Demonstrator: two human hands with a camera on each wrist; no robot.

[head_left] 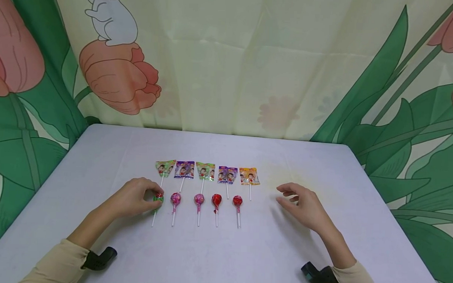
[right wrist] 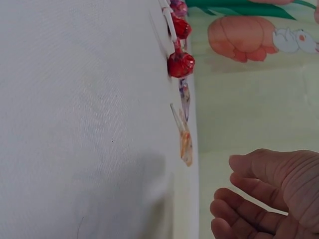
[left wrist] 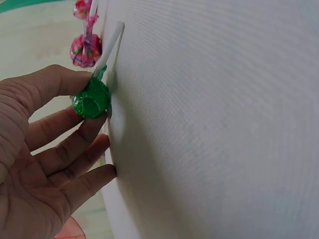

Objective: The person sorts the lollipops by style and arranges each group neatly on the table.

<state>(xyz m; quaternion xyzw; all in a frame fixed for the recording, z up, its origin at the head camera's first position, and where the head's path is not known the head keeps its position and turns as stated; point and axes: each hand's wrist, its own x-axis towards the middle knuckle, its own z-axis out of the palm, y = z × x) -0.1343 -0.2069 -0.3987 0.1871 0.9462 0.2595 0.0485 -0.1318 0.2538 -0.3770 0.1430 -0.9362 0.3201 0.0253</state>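
My left hand (head_left: 137, 198) pinches a round lollipop in a green and red wrapper (left wrist: 91, 99) between thumb and fingers at the left end of the near row. Its white stick points toward me, low over the tablecloth. To its right lie two pink-wrapped lollipops, the nearer of them (head_left: 175, 199) beside my fingers, then two red ones, the last (head_left: 237, 200) at the right end. Over the table right of the rows hovers my right hand (head_left: 301, 204), fingers loosely bent, holding nothing; in the right wrist view its thumb and fingers (right wrist: 259, 172) stand apart.
Behind the round lollipops runs a row of flat-packed ones in green, purple and orange wrappers, with an orange pack (head_left: 249, 176) at its right end. A white cloth covers the table (head_left: 207, 257). A printed curtain (head_left: 229, 75) hangs along the back edge.
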